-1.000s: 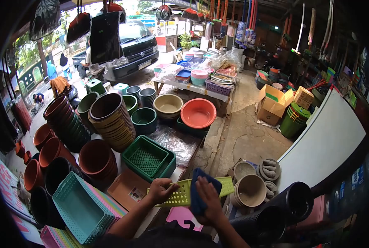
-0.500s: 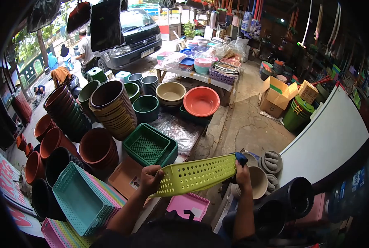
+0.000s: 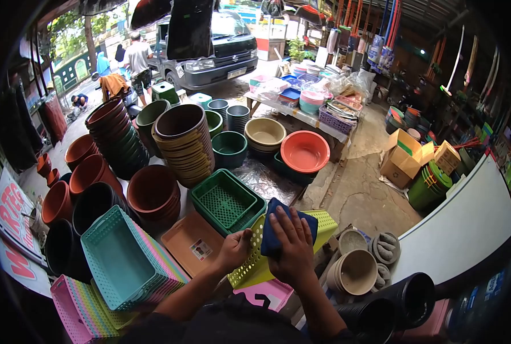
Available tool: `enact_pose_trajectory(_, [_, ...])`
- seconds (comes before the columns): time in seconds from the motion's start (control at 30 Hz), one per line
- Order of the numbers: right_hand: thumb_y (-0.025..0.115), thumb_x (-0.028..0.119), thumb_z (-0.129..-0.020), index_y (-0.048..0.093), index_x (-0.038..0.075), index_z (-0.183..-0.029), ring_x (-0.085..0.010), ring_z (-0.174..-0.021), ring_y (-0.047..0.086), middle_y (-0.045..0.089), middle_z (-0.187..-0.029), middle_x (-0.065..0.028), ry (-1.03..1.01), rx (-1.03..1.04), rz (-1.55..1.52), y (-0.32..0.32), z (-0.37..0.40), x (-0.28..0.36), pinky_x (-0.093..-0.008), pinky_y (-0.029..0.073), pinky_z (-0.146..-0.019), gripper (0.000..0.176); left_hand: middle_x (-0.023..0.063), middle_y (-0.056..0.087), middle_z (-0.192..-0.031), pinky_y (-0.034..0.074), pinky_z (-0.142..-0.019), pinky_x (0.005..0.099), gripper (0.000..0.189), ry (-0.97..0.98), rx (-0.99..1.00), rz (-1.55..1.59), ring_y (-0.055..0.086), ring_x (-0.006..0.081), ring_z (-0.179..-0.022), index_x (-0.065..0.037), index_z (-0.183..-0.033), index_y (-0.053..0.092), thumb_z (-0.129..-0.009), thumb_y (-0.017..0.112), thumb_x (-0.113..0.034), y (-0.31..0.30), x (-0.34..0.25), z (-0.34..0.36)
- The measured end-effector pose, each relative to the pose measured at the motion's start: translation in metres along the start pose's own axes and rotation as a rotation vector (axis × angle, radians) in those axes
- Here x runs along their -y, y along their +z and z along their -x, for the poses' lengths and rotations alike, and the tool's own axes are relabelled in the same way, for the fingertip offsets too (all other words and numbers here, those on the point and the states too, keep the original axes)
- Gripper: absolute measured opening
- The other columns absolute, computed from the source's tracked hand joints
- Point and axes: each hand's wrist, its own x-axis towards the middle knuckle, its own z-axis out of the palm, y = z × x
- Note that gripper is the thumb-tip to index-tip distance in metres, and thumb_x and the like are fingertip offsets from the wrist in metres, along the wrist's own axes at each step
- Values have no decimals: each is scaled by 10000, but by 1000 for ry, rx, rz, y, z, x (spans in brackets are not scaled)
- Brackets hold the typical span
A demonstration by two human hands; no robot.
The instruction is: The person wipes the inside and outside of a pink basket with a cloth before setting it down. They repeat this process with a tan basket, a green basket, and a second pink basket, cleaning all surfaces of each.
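Note:
My left hand (image 3: 234, 251) is closed on the left edge of a lime-green perforated plastic basket (image 3: 247, 269), which is tilted in front of me. My right hand (image 3: 293, 246) presses a dark blue cloth (image 3: 272, 238) against the basket, its fingers lying over the folded fabric. Hand and cloth hide much of the basket's middle. Below it lies a pink plastic tray (image 3: 272, 293), partly covered by the basket and my arm. A brown tray with a label (image 3: 181, 246) is just left of my left hand.
Nested green baskets (image 3: 224, 198) stand beyond my hands. Teal baskets (image 3: 121, 258) are stacked at left, near tall stacks of pots (image 3: 181, 143). An orange-red basin (image 3: 305, 150) sits farther back. Beige pots (image 3: 353, 272) and black buckets (image 3: 407, 304) stand at right.
My right hand and the blue cloth have moved left from the basket's right end onto its side. The basket is turned and tilted differently. The whole view has swung left.

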Motion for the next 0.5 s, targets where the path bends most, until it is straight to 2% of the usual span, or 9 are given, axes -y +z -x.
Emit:
enact_pose_trajectory(0.07, [615,253,-735,430,55,-1440,-309,-1461,255,357,-1540,-119,-14,30,56,5,-2,10,-490,125,-1183,755,-64,526,-736,357,-554,220,491,-33,70,3,413,30,-624,-38,-924,611,-1039,393,-463,-5,-4,0])
enact_pose_trajectory(0.1, [609,254,-741,435,65,-1441,-311,-1466,241,345,-1545,-125,-17,54,115,9,-2,15,-489,99,-1189,746,-64,526,-736,357,-554,220,491,-28,63,3,413,30,-624,-38,-924,611,-1039,393,-463,-6,-3,-2])
enact_pose_trajectory(0.13, [595,297,-770,440,79,-1444,-271,-1480,211,321,-1561,-102,-40,52,168,17,0,16,-480,61,-1194,725,-38,560,-788,390,-584,217,495,-53,77,53,456,40,-657,-39,-961,608,-1040,378,-470,-6,-2,-4])
enact_pose_trajectory(0.2, [587,304,-779,447,84,-1441,-255,-1477,221,324,-1562,-87,-92,86,240,41,10,18,-478,63,-1194,712,-13,595,-841,422,-614,213,501,-76,90,102,499,50,-690,-40,-998,605,-1041,363,-476,-2,-6,-8])
enact_pose_trajectory(0.23, [579,311,-787,453,88,-1439,-240,-1475,231,327,-1563,-71,-137,123,314,54,17,19,-477,66,-1193,700,13,622,-892,455,-663,215,498,-144,23,302,547,67,-743,-35,-1017,605,-1042,365,-471,4,-15,-10])
enact_pose_trajectory(0.27, [583,314,-784,477,93,-1423,-221,-1468,249,349,-1555,-47,-142,109,229,66,25,22,-476,61,-1191,684,38,649,-942,488,-713,217,496,-211,-44,502,594,84,-796,-31,-1035,604,-1043,366,-465,6,-23,-12])
enact_pose_trajectory(0.37, [603,331,-767,498,112,-1408,-214,-1466,253,362,-1549,-50,-146,200,207,95,60,31,-491,57,-1186,686,62,671,-1003,518,-791,237,433,-245,68,470,642,112,-867,-14,-1073,592,-1037,430,-415,-1,-48,-19])
enact_pose_trajectory(0.4, [603,331,-767,498,112,-1408,-214,-1466,253,362,-1549,-50,-149,201,205,103,71,31,-491,57,-1186,686,59,667,-980,535,-747,266,378,-216,2,402,653,123,-847,-13,-1101,573,-1030,472,-370,-2,-27,-29])
enact_pose_trajectory(0.5, [631,410,-744,523,132,-1389,-233,-1471,237,380,-1537,-54,-132,248,216,130,109,26,-520,69,-1177,711,66,667,-974,551,-721,302,334,-183,-86,345,658,130,-846,-23,-1127,559,-1031,482,-334,-3,-8,-36])
